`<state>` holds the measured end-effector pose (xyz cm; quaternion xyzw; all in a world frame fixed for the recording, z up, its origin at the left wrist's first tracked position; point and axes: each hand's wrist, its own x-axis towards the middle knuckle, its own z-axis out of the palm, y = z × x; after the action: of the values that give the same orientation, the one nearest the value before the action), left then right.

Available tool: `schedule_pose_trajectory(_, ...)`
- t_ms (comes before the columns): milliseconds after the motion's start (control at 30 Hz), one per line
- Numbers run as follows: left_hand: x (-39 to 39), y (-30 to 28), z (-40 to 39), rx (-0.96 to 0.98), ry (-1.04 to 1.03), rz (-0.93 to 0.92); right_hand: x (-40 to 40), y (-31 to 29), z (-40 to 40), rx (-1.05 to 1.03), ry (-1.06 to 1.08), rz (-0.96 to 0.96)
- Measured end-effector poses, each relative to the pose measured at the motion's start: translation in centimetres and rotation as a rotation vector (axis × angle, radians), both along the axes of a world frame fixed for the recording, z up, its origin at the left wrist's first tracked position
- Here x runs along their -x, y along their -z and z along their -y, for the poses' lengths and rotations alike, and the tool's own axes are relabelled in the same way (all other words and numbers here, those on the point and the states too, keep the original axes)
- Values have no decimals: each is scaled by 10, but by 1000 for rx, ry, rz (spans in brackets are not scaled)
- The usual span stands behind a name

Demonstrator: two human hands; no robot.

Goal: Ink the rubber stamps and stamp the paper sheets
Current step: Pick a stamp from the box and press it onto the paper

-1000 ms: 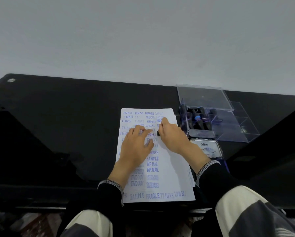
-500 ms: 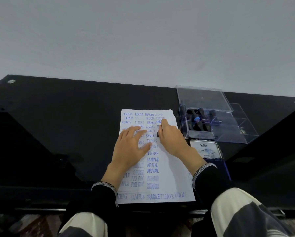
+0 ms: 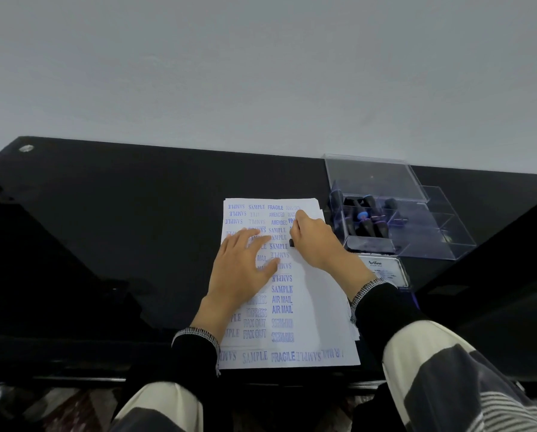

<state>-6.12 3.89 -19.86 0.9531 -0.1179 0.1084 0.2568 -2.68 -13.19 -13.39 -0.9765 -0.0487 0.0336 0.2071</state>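
A stack of white paper sheets [image 3: 320, 307] lies on the black table, its top sheet covered with blue stamped words such as SAMPLE, FRAGILE and AIR MAIL. My left hand [image 3: 245, 269] rests flat on the sheet with fingers spread. My right hand [image 3: 315, 244] grips a black rubber stamp [image 3: 291, 243] and presses it down on the upper right part of the sheet; only a dark edge of the stamp shows under the fingers.
A clear plastic box [image 3: 416, 232] with its lid up stands right of the paper and holds several dark stamps [image 3: 366, 226]. An Artline ink pad [image 3: 382, 271] lies just in front of it. The glossy black table [image 3: 120, 229] stretches left; a grey wall rises behind.
My left hand has slid left and toward me on the sheet, fingers spreading flat. My right hand stays on the stamp at nearly the same spot.
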Motion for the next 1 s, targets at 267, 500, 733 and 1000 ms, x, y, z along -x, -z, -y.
schedule_pose_trajectory(267, 0, -1, 0, 1, 8, 15, 21, 12, -2, 35, 3, 142)
schedule_pose_trajectory(500, 2, -1, 0, -2, 1, 19, 5, 1, -4, 62, 46, 67)
schedule_pose_trajectory(733, 1, -1, 0, -7, -2, 14, 9, 5, -5, 45, 46, 117)
schedule_pose_trajectory(1000, 1, -2, 1, -4, -2, 21, 24, 14, -7, 33, 43, 202)
